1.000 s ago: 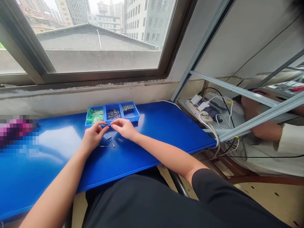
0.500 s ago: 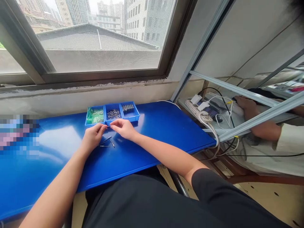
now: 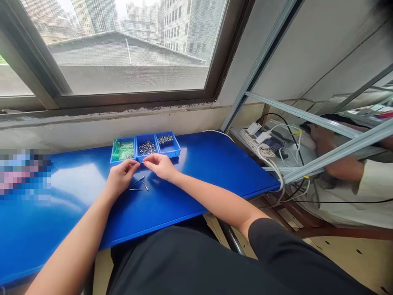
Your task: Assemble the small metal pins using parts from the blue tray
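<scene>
My left hand [image 3: 122, 175] and my right hand [image 3: 160, 166] meet above the blue table, fingertips pinched. A thin, light-coloured slim piece [image 3: 141, 163] spans the small gap between them; its kind is too small to make out. Just below the hands, several slim metal pins [image 3: 145, 186] lie loose on the tabletop, one partly behind my left hand. Right behind my fingers are three joined blue bins [image 3: 174, 154]. The left one holds a green plastic bag [image 3: 116, 152] with pale slender pieces, the middle one metal pins [image 3: 147, 147], the right one small upright metal cylinders [image 3: 166, 139].
The blue table [image 3: 215, 164] runs under a window [image 3: 132, 73]. A metal frame [image 3: 276, 102] rises at its right end. Beyond it are a power strip [image 3: 256, 143], cables, and another person's arm [image 3: 340, 164]. A blurred-out item [image 3: 21, 172] lies at the far left.
My hands have barely shifted, a touch to the right, still pinching the thin piece. The other person's hand beyond the frame has moved slightly.
</scene>
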The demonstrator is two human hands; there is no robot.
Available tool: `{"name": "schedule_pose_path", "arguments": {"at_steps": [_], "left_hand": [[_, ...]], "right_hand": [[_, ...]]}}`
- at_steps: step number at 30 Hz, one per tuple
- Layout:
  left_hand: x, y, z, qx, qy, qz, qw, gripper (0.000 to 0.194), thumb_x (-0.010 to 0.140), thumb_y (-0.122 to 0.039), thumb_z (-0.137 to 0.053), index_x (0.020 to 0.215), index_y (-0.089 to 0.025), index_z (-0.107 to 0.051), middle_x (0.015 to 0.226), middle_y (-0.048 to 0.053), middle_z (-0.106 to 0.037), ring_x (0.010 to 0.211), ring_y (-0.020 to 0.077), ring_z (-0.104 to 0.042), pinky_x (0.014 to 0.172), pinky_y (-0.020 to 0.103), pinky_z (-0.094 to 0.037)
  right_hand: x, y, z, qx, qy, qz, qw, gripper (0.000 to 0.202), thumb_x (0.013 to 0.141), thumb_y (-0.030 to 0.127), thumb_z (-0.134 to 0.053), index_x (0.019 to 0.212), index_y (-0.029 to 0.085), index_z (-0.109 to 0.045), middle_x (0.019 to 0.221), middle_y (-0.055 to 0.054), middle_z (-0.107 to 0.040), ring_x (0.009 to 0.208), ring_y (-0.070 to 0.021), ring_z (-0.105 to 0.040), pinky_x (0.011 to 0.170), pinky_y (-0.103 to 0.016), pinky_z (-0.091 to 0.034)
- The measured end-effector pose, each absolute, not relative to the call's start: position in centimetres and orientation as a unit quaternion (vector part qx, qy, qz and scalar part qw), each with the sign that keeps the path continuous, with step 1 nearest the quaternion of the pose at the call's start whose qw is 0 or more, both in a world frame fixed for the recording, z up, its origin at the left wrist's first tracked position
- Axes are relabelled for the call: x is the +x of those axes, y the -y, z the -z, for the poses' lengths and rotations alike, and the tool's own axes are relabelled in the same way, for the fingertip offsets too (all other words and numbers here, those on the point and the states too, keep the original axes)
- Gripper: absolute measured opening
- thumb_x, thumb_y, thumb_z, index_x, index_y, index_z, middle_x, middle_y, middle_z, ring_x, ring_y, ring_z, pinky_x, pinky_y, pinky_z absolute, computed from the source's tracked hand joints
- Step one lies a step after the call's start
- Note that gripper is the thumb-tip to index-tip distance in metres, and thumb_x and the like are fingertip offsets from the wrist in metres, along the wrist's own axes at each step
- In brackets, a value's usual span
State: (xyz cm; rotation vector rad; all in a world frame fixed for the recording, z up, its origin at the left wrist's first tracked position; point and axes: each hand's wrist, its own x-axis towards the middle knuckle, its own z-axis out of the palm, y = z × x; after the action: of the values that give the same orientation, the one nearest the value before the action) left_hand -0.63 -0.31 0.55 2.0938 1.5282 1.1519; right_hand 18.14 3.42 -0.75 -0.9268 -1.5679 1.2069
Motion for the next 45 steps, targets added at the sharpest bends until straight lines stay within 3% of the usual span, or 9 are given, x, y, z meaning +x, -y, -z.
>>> {"name": "schedule_pose_path", "arguments": {"at_steps": [7,13,17,24,29,39,45], "left_hand": [[-0.83,0.01,-0.56,0.741,-0.533,-0.382,0.142,0.039,0.093,-0.049,-0.049,0.081,-0.017,-0.068,0.069,0.001,-0.066,0.063,0.0141,-0.056,0.06,0.025,-0.042],[-0.56,0.36,-0.51,0.729,-0.527,-0.406,0.163,0.03,0.089,-0.046,-0.059,0.097,-0.018,-0.067,0.055,-0.006,-0.049,0.048,0.0096,-0.042,0.051,0.023,-0.035],[-0.54,0.4,-0.45,0.729,-0.519,-0.415,0.167,0.027,0.088,-0.044,-0.059,0.095,-0.018,-0.067,0.054,-0.006,-0.047,0.047,0.0088,-0.04,0.05,0.022,-0.034],[-0.82,-0.04,-0.35,0.743,-0.528,-0.388,0.135,0.037,0.091,-0.049,-0.052,0.082,-0.017,-0.069,0.066,0.001,-0.065,0.058,0.0127,-0.054,0.056,0.024,-0.041],[-0.9,-0.03,-0.43,0.742,-0.529,-0.389,0.133,0.04,0.092,-0.05,-0.051,0.08,-0.017,-0.07,0.07,0.002,-0.07,0.063,0.0145,-0.06,0.06,0.025,-0.044],[-0.61,0.33,-0.55,0.74,-0.509,-0.411,0.157,0.035,0.088,-0.049,-0.058,0.085,-0.016,-0.072,0.057,-0.002,-0.057,0.051,0.0102,-0.045,0.05,0.023,-0.036],[-0.55,0.47,-0.86,0.751,-0.511,-0.396,0.134,0.038,0.09,-0.047,-0.055,0.07,-0.016,-0.066,0.053,-0.003,-0.051,0.05,0.0096,-0.042,0.05,0.023,-0.034]], "right_hand": [[18.17,-3.11,0.46,-0.373,0.653,-0.478,0.455,0.015,0.081,0.026,-0.07,0.092,0.016,-0.072,0.091,-0.005,-0.074,0.083,-0.0156,-0.069,0.083,-0.033,-0.055],[18.1,-3.3,0.48,-0.379,0.632,-0.496,0.459,0.016,0.081,0.026,-0.07,0.092,0.014,-0.072,0.087,-0.005,-0.074,0.077,-0.0143,-0.068,0.079,-0.031,-0.056],[18.11,-3.31,0.51,-0.383,0.638,-0.486,0.457,0.016,0.081,0.026,-0.07,0.092,0.015,-0.072,0.088,-0.005,-0.074,0.079,-0.0146,-0.068,0.079,-0.031,-0.055],[18.26,-2.93,0.18,-0.381,0.665,-0.455,0.453,0.014,0.083,0.026,-0.069,0.092,0.016,-0.072,0.09,-0.005,-0.074,0.081,-0.0152,-0.069,0.081,-0.032,-0.055],[18.25,-2.79,0.07,-0.378,0.673,-0.447,0.452,0.015,0.082,0.026,-0.069,0.092,0.016,-0.072,0.09,-0.005,-0.074,0.08,-0.0147,-0.068,0.079,-0.03,-0.055],[18.25,-3.0,0.43,-0.375,0.681,-0.434,0.455,0.016,0.084,0.027,-0.067,0.095,0.016,-0.071,0.092,-0.004,-0.073,0.082,-0.0141,-0.067,0.081,-0.03,-0.054],[18.24,-2.83,0.3,-0.37,0.689,-0.437,0.443,0.017,0.083,0.028,-0.068,0.094,0.016,-0.071,0.092,-0.004,-0.073,0.083,-0.0144,-0.067,0.081,-0.03,-0.054]]}}
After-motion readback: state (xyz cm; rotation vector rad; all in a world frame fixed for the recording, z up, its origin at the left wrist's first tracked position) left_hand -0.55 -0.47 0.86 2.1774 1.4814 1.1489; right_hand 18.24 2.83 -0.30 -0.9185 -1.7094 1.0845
